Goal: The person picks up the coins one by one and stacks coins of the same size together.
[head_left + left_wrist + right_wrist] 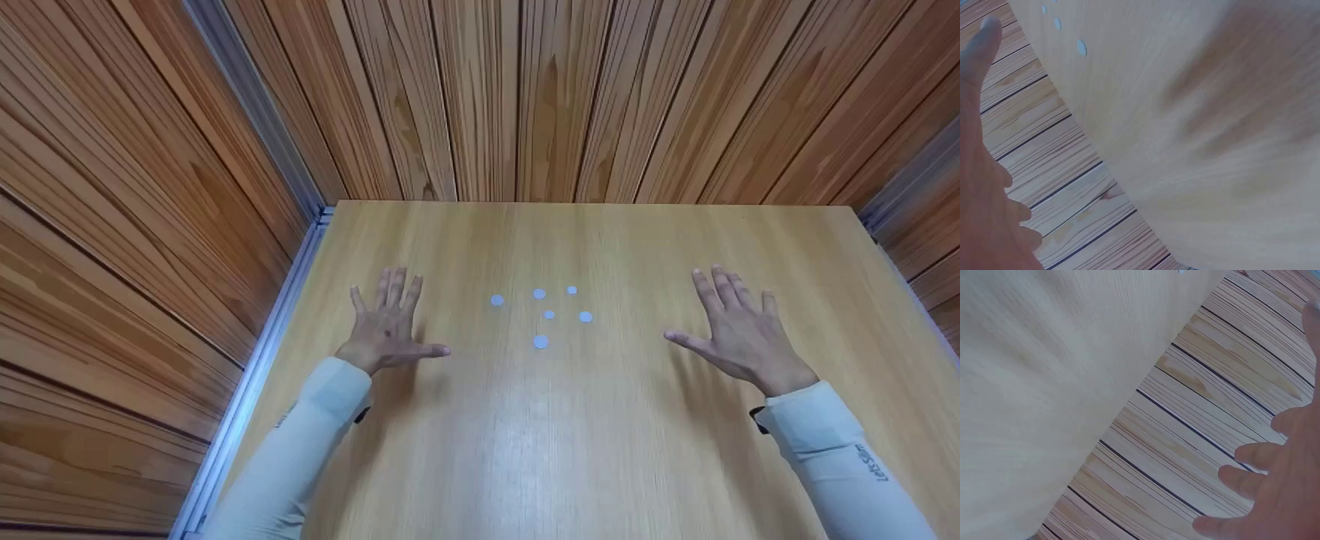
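Right now we hold both hands over the wooden table, palms down. Our left hand has its fingers straight and spread, thumb pointing inward, and holds nothing. Our right hand is spread flat likewise and holds nothing. Between them, apart from both, six small pale round discs lie in a loose cluster on the tabletop.

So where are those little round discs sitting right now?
In the head view, the six small discs lie in a loose cluster on the wooden table, between the left hand and the right hand, untouched by either.
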Tool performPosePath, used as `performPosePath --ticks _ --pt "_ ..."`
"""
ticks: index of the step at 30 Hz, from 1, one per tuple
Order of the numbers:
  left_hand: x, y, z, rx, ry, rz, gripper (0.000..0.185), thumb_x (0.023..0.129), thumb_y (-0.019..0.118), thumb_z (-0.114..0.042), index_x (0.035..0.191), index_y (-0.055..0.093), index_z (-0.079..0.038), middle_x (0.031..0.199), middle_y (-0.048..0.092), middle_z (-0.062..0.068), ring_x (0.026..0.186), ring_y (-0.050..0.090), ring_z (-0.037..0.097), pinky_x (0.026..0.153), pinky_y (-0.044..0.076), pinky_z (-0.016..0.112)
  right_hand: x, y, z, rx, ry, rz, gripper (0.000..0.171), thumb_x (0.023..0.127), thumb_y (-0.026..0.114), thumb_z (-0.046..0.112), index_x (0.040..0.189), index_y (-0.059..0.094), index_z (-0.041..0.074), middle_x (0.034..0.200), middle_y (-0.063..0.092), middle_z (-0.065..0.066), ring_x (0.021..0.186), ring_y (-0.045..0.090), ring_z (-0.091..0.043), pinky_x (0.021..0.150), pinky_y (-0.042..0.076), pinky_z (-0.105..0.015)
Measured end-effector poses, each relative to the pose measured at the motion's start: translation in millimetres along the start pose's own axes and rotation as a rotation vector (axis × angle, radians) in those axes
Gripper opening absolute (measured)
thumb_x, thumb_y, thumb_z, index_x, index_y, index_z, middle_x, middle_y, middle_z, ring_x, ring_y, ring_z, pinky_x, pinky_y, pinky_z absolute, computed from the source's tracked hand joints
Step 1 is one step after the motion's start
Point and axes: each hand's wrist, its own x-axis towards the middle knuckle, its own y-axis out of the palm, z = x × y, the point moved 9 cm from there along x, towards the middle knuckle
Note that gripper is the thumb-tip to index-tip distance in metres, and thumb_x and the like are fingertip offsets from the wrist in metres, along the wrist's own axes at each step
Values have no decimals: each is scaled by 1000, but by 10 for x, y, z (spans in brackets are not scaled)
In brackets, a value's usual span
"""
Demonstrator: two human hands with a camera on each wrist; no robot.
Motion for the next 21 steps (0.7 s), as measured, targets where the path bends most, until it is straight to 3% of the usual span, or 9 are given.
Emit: performPosePath --ticks 9,21 --pt "64 155 -73 -102 32 3 123 77 59 -81 160 6 -8 165 -3 20 151 -3 39 107 2 75 65 102 50 45 -43 -27 100 91 62 59 154 20 -7 155 26 -34 138 28 -54 106 21 -69" --pt "119 221 -148 -379 82 -60 123 79 71 -68 160 2 -5 165 -1 19 152 -1 36 114 0 66 159 360 66 277 -5 13 105 88 71 55 156 18 -4 158 22 -31 142 23 -53 109 22 -67"
